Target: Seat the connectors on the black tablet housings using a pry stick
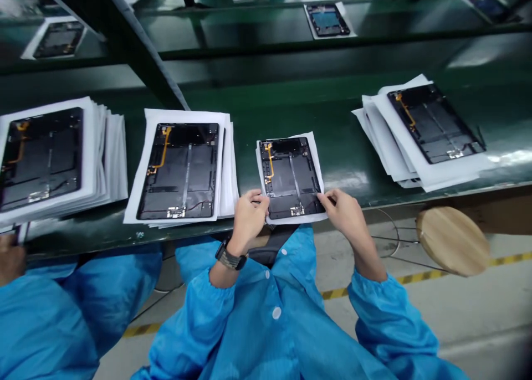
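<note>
A: Where is the black panel point(285, 187) to be seen?

B: At the centre of the frame, where it is laid face up on white paper point(313, 150) at the front edge of the green table point(291, 111). An orange strip point(271, 161) is seen along its upper left side.

A: How is it gripped?

B: Its lower left edge is taken by the left hand point(248, 216), with thumb and fingers drawn nearly together. The lower right edge is pinched by the right hand point(346, 212) between thumb and forefinger. Whether the paper is also caught cannot be told.

A: What is worn?

B: A dark watch point(230, 255) is strapped on the left wrist, and blue sleeves point(386, 319) are worn.

A: And round about?

B: Just left of centre, a similar panel point(178, 175) is borne on stacked paper. Another stack point(108, 153) is seen at the far left, and a third point(384, 142) at the right. A wooden stool point(453, 240) is placed at the lower right. At the left edge, part of a co-worker's hand point(10, 261) is shown.
</note>
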The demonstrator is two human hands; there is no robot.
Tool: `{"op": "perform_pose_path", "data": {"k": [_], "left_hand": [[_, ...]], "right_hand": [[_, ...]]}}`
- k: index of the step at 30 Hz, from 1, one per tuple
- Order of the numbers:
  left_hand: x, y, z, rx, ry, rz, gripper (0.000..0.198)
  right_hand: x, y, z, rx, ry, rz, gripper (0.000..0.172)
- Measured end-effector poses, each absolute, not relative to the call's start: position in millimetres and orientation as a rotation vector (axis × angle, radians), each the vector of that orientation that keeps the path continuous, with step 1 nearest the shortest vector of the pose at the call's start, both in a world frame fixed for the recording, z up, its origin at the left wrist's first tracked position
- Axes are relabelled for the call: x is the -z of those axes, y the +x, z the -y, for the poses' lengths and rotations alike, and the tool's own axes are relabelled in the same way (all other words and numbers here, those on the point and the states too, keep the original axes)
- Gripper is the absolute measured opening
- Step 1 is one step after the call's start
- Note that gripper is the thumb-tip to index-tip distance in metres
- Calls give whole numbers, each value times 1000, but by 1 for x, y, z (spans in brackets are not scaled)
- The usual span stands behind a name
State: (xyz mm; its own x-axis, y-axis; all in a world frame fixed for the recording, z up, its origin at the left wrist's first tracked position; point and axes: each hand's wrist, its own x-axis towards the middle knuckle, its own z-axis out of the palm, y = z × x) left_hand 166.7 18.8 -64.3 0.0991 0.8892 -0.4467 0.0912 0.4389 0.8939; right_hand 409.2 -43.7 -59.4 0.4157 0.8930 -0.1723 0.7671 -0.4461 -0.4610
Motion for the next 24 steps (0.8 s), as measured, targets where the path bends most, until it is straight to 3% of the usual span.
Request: {"op": "perform_pose_path", "data": {"k": [2,5,10,18,24], "left_hand": [[62,166,-15,-746,960,-1336,24],[58,155,9,-758,955,-1317,24],[68,136,58,-717,781,-1255,49],[86,166,64,-677,566,-983,78],[70,144,63,-748,590,-943,64]], "right_hand": [[59,404,51,-525,-2412,1416,25],[61,401,72,-403,-2391,1417,28],[78,397,108,-481,-2226,1058,42],[83,395,120,-952,-1862,503,67],[81,400,128,-1348,-1775,588,42]]}}
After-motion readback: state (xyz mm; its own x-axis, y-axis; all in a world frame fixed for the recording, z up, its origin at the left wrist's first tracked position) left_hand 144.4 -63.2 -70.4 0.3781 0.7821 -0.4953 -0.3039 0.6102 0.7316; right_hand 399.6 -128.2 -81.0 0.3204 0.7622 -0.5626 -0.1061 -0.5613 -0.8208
